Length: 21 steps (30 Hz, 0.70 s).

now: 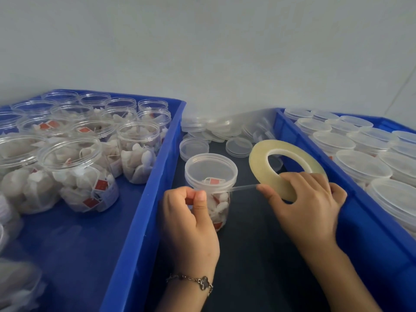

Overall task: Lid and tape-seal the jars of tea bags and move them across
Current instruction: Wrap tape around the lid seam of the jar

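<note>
A clear plastic jar of tea bags [211, 176] with its translucent lid on stands on the dark table between two blue crates. My left hand [191, 219] pinches the free end of a clear tape strip [244, 188] in front of the jar, just below the lid. My right hand [306, 203] grips a thin, wide roll of clear tape [286, 167], held up to the right of the jar. The strip runs taut from the roll to my left fingers along the lid's lower edge.
The left blue crate [144, 199] holds several open jars of tea bags [76, 174]. The right blue crate [315, 154] holds several lidded jars [362, 165]. Loose lids [216, 131] lie piled on the dark table [254, 244] behind the jar, against the white wall.
</note>
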### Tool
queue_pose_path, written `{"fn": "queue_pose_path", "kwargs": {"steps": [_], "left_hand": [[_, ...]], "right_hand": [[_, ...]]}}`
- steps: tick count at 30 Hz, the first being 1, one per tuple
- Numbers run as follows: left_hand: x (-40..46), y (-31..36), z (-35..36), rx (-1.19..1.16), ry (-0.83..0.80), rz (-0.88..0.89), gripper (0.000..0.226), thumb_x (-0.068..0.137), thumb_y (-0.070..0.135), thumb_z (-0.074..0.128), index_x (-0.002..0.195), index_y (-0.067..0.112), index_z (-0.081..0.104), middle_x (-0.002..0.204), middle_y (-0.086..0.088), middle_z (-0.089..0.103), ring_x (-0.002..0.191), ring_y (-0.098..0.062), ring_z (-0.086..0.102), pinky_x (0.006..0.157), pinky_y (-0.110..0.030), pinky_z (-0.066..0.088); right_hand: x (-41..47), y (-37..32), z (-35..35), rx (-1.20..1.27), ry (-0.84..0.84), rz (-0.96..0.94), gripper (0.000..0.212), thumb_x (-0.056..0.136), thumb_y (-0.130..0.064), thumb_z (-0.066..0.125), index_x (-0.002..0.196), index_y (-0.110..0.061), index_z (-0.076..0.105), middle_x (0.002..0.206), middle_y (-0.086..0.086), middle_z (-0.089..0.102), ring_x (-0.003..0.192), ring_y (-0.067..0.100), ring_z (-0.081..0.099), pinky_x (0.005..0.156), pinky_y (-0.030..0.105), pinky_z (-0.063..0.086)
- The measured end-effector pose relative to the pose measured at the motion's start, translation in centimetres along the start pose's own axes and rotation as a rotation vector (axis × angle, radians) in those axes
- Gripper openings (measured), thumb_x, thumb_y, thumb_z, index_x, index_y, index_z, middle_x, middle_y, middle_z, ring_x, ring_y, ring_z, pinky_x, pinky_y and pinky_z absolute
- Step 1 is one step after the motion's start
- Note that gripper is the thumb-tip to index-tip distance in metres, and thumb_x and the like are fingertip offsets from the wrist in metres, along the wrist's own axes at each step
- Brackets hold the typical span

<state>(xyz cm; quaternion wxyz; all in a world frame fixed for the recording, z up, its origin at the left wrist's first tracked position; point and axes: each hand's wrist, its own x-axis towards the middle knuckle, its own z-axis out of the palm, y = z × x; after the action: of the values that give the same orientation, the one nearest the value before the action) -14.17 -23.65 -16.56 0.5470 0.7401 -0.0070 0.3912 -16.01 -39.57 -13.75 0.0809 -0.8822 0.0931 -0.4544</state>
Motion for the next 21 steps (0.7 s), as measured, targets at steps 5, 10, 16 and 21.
{"fn": "queue_pose_path", "kwargs": {"steps": [5,10,16,21], "left_hand": [[-0.1,-0.1,0.0,-0.009,-0.017,-0.03,0.011,0.088,0.031,0.047,0.082,0.023,0.045,0.08,0.02,0.043,0.071,-0.006,0.041,0.067,-0.012,0.033],[0.2,-0.2,0.0,-0.015,-0.027,0.029,0.007,0.086,0.017,0.052,0.082,0.018,0.046,0.088,0.004,0.048,0.081,-0.001,0.038,0.077,0.0,0.031],[0.3,-0.4,0.0,-0.028,-0.037,0.054,0.007,0.087,0.02,0.052,0.084,0.018,0.046,0.091,0.002,0.048,0.083,-0.001,0.039,0.077,0.001,0.032],[0.3,-1.0,0.1,-0.039,-0.075,0.093,0.024,0.088,0.033,0.043,0.086,0.011,0.051,0.096,-0.003,0.048,0.088,-0.008,0.042,0.08,-0.001,0.032]], "right_hand": [[-0.5,0.0,0.3,0.007,0.015,0.006,0.058,0.077,-0.062,0.047,0.08,-0.01,0.071,0.078,0.003,0.067,0.087,0.03,0.061,0.084,0.05,0.034],[-0.7,-0.2,0.7,0.035,-0.009,0.047,0.059,0.077,-0.063,0.045,0.082,-0.011,0.072,0.079,0.002,0.067,0.089,0.029,0.061,0.085,0.047,0.033],[-0.6,-0.3,1.1,0.054,0.018,0.059,0.058,0.077,-0.062,0.046,0.081,-0.01,0.071,0.078,0.003,0.067,0.087,0.029,0.06,0.085,0.045,0.033],[-0.7,-0.1,1.4,0.056,0.018,0.058,0.057,0.078,-0.061,0.047,0.08,-0.009,0.071,0.077,0.003,0.067,0.085,0.029,0.061,0.083,0.043,0.034]]}}
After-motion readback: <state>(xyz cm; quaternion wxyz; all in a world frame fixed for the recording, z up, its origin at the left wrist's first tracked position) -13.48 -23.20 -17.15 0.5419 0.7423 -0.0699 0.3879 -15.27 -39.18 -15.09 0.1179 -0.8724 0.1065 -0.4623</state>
